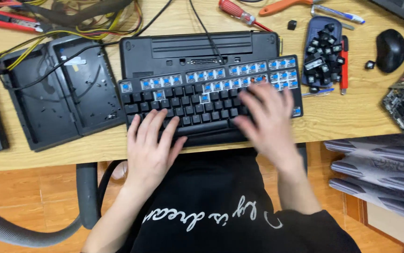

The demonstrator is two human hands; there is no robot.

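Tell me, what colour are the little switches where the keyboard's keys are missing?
Blue. The bare switches on the keyboard show best in the head view.

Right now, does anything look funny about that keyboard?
Yes. The keyboard has many keycaps missing along its top rows, so blue switches show. The loose black keycaps sit piled on a tray at the right. Both hands rest on it.

Keyboard mid-desk — open case left, keycap tray and mouse right.

Head camera looks steeply down, close over the desk.
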